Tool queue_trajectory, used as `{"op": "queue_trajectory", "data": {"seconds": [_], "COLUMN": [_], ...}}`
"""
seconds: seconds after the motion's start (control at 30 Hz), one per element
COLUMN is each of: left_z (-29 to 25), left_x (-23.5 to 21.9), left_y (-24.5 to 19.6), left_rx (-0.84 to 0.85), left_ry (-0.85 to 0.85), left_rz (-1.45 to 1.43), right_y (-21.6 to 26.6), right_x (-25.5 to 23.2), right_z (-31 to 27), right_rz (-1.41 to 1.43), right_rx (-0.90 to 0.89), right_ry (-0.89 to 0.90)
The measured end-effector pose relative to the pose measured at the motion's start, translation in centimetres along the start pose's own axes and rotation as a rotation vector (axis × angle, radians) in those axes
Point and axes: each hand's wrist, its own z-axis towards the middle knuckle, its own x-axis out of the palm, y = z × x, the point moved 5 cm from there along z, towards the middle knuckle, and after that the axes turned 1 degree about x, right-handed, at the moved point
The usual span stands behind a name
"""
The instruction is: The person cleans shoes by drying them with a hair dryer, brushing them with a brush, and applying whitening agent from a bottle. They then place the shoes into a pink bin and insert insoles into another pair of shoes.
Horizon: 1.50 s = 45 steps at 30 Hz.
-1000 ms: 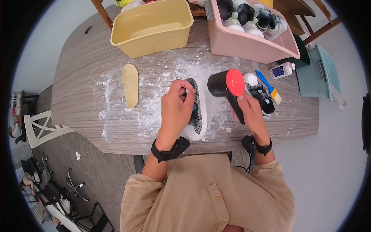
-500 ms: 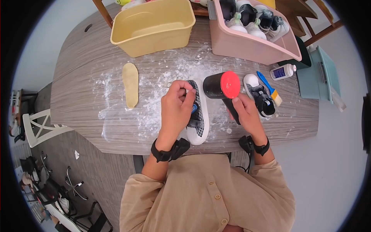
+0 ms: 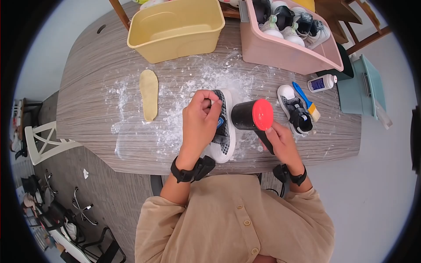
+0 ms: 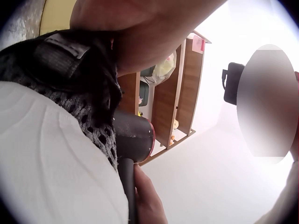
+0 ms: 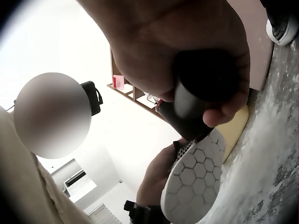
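A grey mesh shoe with a white sole is gripped by the left hand, fingers curled at its upper end. In the right wrist view its hexagon-patterned sole faces the camera. The right hand holds a black hair dryer with a red round end by its handle. The dryer's barrel is beside the shoe, its front toward the shoe's side. The left wrist view shows the black barrel just past the mesh upper.
A second shoe, a blue-handled brush and a white bottle lie at the right. A beige insole lies left. Behind stand a yellow bin and a pink bin of shoes. White powder covers the table's middle.
The right hand and dryer first moved left toward the shoe, then slightly down toward the person. The left hand keeps its grip, while the shoe's angle varies slightly.
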Motion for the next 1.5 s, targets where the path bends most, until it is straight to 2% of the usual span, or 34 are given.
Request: {"op": "queue_trajectory", "data": {"seconds": [0.27,0.37,0.47,0.6,0.7,0.93,1.03,1.43,1.5], "left_z": [-0.1,-0.1,-0.1,-0.5,-0.8,-0.8,-0.8,-0.4,-0.3], "left_x": [0.0,0.1,0.2,1.1,1.3,0.3,0.2,-0.5,-0.7], "left_y": [0.0,0.2,0.0,0.0,-0.4,-0.2,-0.1,0.2,0.4], "left_rx": [0.01,0.024,0.043,0.06,0.099,0.128,0.057,0.037,0.038], "left_ry": [-0.01,-0.006,0.01,0.086,0.103,0.057,0.034,-0.045,-0.059], "left_rz": [0.009,0.006,0.038,0.05,0.073,0.106,0.08,0.132,0.134], "right_y": [-0.3,-0.1,0.1,0.4,0.7,1.0,1.2,0.5,0.4], "right_x": [0.5,0.5,0.3,-1.2,-1.5,-0.4,-0.3,0.4,0.6], "right_z": [-2.6,-3.4,-3.2,0.0,2.1,2.5,1.9,-1.0,-1.3], "right_rz": [-0.009,-0.09,-0.038,-0.03,0.084,0.044,-0.015,-0.09,-0.138], "right_rx": [0.03,-0.024,0.016,-0.008,-0.056,-0.039,-0.024,0.065,0.016], "right_ry": [0.066,0.121,0.088,-0.07,-0.08,-0.007,0.011,0.126,0.137]}}
